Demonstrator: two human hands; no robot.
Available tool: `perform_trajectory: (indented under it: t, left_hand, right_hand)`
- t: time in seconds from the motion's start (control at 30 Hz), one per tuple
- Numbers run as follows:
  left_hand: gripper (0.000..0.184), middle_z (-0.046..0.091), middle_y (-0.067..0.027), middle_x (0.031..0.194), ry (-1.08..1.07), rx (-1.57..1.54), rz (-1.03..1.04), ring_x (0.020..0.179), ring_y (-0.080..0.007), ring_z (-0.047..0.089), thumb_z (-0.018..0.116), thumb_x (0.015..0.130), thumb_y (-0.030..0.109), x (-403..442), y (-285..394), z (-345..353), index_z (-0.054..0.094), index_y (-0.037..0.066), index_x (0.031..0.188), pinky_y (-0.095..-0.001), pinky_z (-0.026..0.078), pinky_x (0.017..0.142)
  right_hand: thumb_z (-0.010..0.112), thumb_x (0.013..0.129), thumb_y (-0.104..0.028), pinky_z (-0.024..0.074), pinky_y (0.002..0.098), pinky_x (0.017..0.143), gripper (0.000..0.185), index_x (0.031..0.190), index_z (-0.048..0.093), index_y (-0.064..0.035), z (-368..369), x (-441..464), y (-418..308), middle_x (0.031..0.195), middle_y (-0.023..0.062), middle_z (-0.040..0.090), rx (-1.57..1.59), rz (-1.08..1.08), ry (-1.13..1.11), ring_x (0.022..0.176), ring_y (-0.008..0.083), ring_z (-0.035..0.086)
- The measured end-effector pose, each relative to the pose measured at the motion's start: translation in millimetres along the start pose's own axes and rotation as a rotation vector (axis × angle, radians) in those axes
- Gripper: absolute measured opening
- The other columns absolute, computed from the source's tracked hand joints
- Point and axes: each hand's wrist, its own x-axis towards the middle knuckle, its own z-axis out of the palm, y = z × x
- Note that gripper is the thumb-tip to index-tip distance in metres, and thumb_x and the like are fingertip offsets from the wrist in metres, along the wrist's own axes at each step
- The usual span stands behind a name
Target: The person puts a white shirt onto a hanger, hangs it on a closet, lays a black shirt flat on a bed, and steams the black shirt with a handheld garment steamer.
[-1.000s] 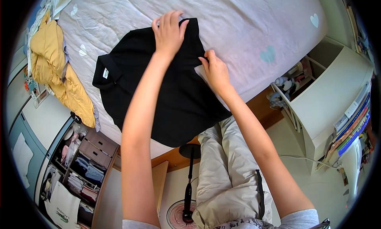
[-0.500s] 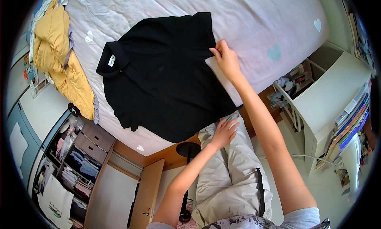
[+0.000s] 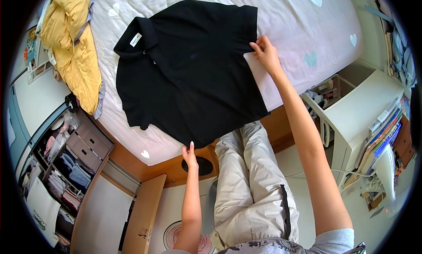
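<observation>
A black short-sleeved polo shirt (image 3: pixel 198 73) lies spread on the bed, its collar toward the left with a white label inside. My right hand (image 3: pixel 267 56) pinches the lower corner of the sleeve on the far right side, thumb and fingers closed on the cloth. At the near edge of the shirt is my left hand (image 3: pixel 190 157), its thumb over the black fabric and its other fingers partly hidden at the edge. The left hand's fingers appear closed on that edge.
The shirt rests on a pale bed sheet (image 3: pixel 290 82) with heart prints. A yellow quilt (image 3: pixel 70 51) hangs at the left. An open drawer (image 3: pixel 327 93) and a white desk (image 3: pixel 356 109) with books stand right. Open wardrobe shelves (image 3: pixel 74 161) are lower left.
My left hand has moved left from near my knee to the shirt's near edge. My right hand stays at the sleeve, which now sits farther up and right in view.
</observation>
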Motion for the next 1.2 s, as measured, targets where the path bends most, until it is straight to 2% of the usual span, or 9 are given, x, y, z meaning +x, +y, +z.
perform_trajectory:
  t: [0.23,0.3,0.37,0.47,0.6,0.83,0.9,1.03,1.2]
  left_hand:
    - [0.031,0.057,-0.0026,0.086,-0.334,0.17,-0.017,0.083,-0.0106,0.051,0.062,0.08,0.018,-4.8,-38.4,-19.3,0.052,-0.001,0.102,-0.0241,0.04,0.075]
    - [0.049,0.058,-0.0206,0.097,-0.216,1.042,0.084,0.095,-0.03,0.055,0.061,0.077,0.033,-13.5,-64.4,-27.0,0.05,-0.006,0.105,-0.0353,0.042,0.082]
    - [0.041,0.059,-0.0212,0.096,-0.592,1.353,-0.11,0.094,-0.0311,0.056,0.057,0.078,0.034,-24.0,-34.6,-7.6,0.057,-0.003,0.095,-0.0373,0.044,0.079]
    - [0.015,0.061,-0.011,0.086,-0.449,0.951,0.345,0.084,-0.0281,0.058,0.054,0.079,0.019,-80.7,37.9,60.5,0.058,0.007,0.089,-0.0334,0.046,0.069]
    - [0.029,0.051,-0.0017,0.108,-0.306,0.888,1.195,0.1,-0.0204,0.047,0.053,0.072,0.013,-100.6,67.5,150.2,0.056,0.011,0.101,-0.0336,0.039,0.084]
    - [0.029,0.051,-0.0026,0.11,-0.389,0.984,1.779,0.11,-0.02,0.04,0.049,0.074,0.016,-93.4,91.9,243.0,0.057,0.012,0.102,-0.0346,0.032,0.091]
    - [0.027,0.055,-0.0028,0.104,-0.643,1.698,1.736,0.109,-0.0196,0.04,0.049,0.075,0.018,-88.0,92.1,258.8,0.061,0.011,0.097,-0.0344,0.027,0.095]
    - [0.02,0.061,-0.0026,0.091,-0.572,1.798,2.118,0.093,-0.0197,0.051,0.048,0.077,0.018,-81.8,76.4,260.5,0.066,0.012,0.085,-0.035,0.027,0.094]
    - [0.018,0.063,0.0009,0.083,-1.081,1.934,1.657,0.084,-0.0191,0.054,0.049,0.077,0.017,-66.7,25.1,267.1,0.067,0.017,0.078,-0.0308,0.032,0.083]
  right_hand:
    - [0.062,0.08,-0.017,0.0404,0.0232,0.045,0.021,0.08,0.047,-0.0022,0.8,6.9,8.2,0.058,0.004,0.052,0.037,0.013,-0.017,0.049,0.0092,0.05]
    - [0.062,0.08,-0.017,0.0396,0.0232,0.044,0.021,0.08,0.047,-0.0027,-0.1,8.8,7.9,0.057,0.0035,0.051,0.041,0.047,-0.035,0.048,0.0089,0.049]
    - [0.062,0.08,-0.017,0.039,0.023,0.044,0.021,0.079,0.046,-0.0027,2.4,8.6,4.7,0.057,0.0034,0.051,0.046,0.049,-0.027,0.047,0.0087,0.048]
    - [0.062,0.08,-0.016,0.0381,0.0225,0.043,0.021,0.078,0.046,-0.0026,-0.4,8.2,5.9,0.057,0.0031,0.05,0.053,0.042,-0.033,0.047,0.0084,0.047]
    - [0.062,0.08,-0.016,0.0384,0.0224,0.043,0.022,0.077,0.045,-0.0028,-0.4,8.9,2.7,0.057,0.0027,0.05,0.076,0.03,-0.05,0.047,0.0082,0.047]
    - [0.062,0.079,-0.015,0.0392,0.0223,0.043,0.022,0.076,0.045,-0.0033,-3.1,14.2,10.3,0.056,0.0031,0.051,0.112,0.048,-0.1,0.046,0.0085,0.048]
    - [0.062,0.079,-0.015,0.0394,0.0225,0.043,0.022,0.076,0.045,-0.0031,-2.6,14.6,10.0,0.056,0.0034,0.052,0.15,0.065,-0.116,0.046,0.0085,0.049]
    - [0.062,0.079,-0.014,0.04,0.0221,0.043,0.021,0.076,0.045,-0.0027,-3.2,16.3,8.9,0.056,0.0039,0.052,0.161,0.086,-0.138,0.046,0.0085,0.049]
    - [0.062,0.08,-0.014,0.0404,0.0221,0.044,0.02,0.076,0.045,-0.0024,-3.8,13.8,6.1,0.056,0.004,0.052,0.181,0.084,-0.142,0.047,0.0086,0.05]
